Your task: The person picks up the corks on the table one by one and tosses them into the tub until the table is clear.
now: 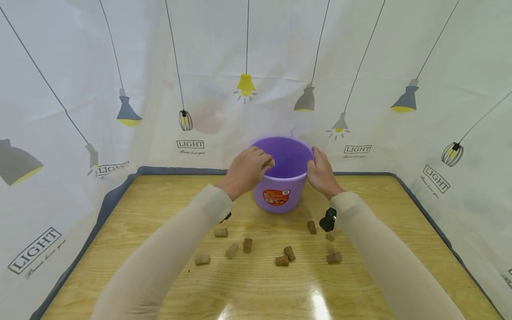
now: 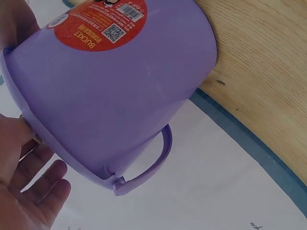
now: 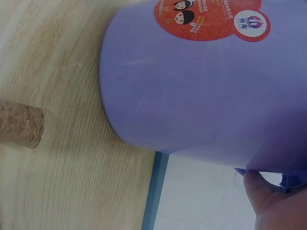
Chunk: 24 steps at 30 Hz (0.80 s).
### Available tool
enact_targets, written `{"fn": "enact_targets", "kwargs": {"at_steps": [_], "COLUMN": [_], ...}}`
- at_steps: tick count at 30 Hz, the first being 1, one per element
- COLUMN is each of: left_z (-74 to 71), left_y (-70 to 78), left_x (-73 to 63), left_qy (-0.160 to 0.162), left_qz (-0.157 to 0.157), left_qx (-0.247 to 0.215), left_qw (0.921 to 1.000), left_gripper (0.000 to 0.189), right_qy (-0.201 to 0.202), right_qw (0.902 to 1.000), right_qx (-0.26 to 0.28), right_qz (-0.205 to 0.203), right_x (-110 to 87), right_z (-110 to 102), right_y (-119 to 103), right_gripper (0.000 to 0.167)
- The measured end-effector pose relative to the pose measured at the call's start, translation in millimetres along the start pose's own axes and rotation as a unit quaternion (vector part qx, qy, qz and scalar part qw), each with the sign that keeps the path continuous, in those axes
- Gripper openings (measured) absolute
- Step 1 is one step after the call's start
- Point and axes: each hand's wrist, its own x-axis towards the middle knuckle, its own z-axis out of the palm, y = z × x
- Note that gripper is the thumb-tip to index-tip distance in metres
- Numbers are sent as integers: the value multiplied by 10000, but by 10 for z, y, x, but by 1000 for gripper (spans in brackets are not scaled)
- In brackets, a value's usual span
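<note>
A purple bucket (image 1: 280,189) with a red label stands upright near the table's back edge. My right hand (image 1: 321,174) grips its rim at the right side, the thumb outside by the handle mount in the right wrist view. My left hand (image 1: 249,171) is at the left of the bucket's mouth, fingers bent, close over the rim. Between its thumb and fingers a small pale bit of a cork (image 2: 37,139) shows; the rest is hidden by the hand. In the left wrist view, the bucket's handle (image 2: 156,165) hangs down behind.
Several corks lie scattered on the wooden table (image 1: 160,213) in front of the bucket, among them a cork (image 1: 221,232) at left and a cork (image 1: 311,227) close to the right wrist. A white cloth (image 1: 216,53) printed with lamps encloses the back and sides.
</note>
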Motion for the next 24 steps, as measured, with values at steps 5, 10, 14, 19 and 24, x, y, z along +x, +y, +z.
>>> {"fn": "enact_targets", "kwargs": {"at_steps": [5, 10, 14, 19, 24], "left_z": [23, 21, 14, 14, -5], "left_y": [1, 11, 8, -8, -28], "left_x": [28, 52, 45, 14, -52], "left_qy": [-117, -169, -145, -18, 127], "left_qz": [-38, -112, -225, -249, -274], "left_qx": [45, 144, 164, 14, -241], "left_qw": [9999, 9997, 9995, 9997, 9993], "left_gripper": [18, 35, 46, 44, 43], "right_qy": [5, 16, 4, -2, -8], "right_qw": [10000, 10000, 10000, 10000, 10000], "right_qx": [-21, -14, -25, -2, 54], "right_qz": [28, 17, -1, 2, -2], "right_x": [4, 3, 3, 4, 4], "right_z": [-2, 0, 6, 4, 8], "right_y": [-3, -5, -1, 14, 21], "right_gripper": [62, 62, 62, 62, 62]}}
